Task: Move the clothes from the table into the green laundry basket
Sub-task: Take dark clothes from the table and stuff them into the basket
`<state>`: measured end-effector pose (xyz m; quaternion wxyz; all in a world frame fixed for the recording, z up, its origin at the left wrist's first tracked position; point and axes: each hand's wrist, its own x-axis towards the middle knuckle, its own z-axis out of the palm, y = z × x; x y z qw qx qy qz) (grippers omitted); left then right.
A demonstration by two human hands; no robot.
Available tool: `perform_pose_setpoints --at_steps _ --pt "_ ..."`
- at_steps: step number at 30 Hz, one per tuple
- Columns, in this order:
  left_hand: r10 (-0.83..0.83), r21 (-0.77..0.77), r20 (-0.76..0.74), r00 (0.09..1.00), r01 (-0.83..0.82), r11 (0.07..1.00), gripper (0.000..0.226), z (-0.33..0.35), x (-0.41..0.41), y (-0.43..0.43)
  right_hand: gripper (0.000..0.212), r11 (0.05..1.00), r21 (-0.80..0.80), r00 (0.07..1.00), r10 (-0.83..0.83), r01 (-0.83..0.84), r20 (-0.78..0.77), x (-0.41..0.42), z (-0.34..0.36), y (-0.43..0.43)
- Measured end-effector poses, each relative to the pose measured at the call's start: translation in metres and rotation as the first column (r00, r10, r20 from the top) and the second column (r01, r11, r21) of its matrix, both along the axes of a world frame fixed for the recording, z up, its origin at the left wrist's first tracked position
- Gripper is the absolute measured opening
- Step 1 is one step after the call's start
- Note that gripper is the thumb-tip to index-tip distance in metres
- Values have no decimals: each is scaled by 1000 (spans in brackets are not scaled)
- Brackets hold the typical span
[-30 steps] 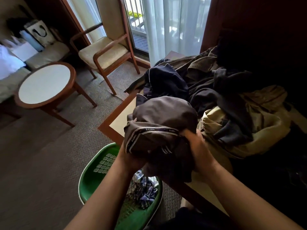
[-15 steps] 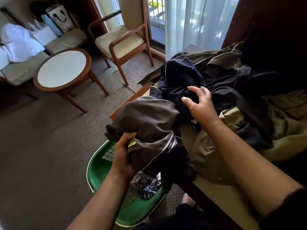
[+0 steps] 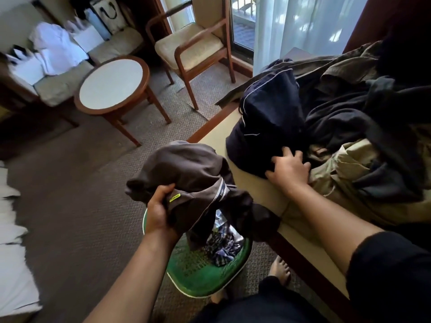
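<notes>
My left hand [image 3: 158,213] grips a bunched dark grey garment [image 3: 186,173] with white piping, held above the green laundry basket [image 3: 200,278] on the floor. A checked cloth [image 3: 224,245] lies inside the basket. My right hand [image 3: 289,169] rests on the table [image 3: 217,136], its fingers pressed into a navy garment [image 3: 268,117] at the pile's front edge. Behind it lie more dark clothes [image 3: 373,113] and olive-khaki clothes [image 3: 345,173].
A round white-topped side table [image 3: 112,85] and a wooden armchair [image 3: 191,47] stand on the carpet to the left. A sofa with white items [image 3: 56,47] lies beyond. A bare foot [image 3: 279,271] is beside the basket. White bedding [image 3: 11,252] sits at the left edge.
My right hand let go of the grey garment and moved right onto the navy garment. My left hand carried the grey garment off the table edge to above the basket.
</notes>
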<state>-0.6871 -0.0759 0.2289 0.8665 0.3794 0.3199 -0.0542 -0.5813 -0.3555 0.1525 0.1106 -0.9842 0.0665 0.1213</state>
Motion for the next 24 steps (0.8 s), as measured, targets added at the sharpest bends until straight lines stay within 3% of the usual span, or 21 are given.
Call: perform_pose_setpoints --at_steps 4,6,11,15,20,24 --pt "48 79 -44 998 -44 996 57 -4 -8 18 33 975 220 987 -73 40 142 -10 3 8" --pt "67 108 -51 996 -62 992 54 -4 -14 32 31 927 362 978 -156 97 137 -23 6 16" --pt "139 187 -35 990 -130 974 56 -11 -25 66 48 844 504 967 -249 186 60 -67 8 49" --pt "199 235 -43 979 -184 955 62 -26 -37 89 48 824 513 963 -269 241 -20 -99 3 73" --pt "144 277 -119 982 -106 955 24 -48 -63 90 62 861 450 969 -245 237 -40 -138 -6 98" --pt "113 295 -173 978 -58 954 49 -79 -69 97 75 847 459 941 -332 269 61 -160 -9 105"
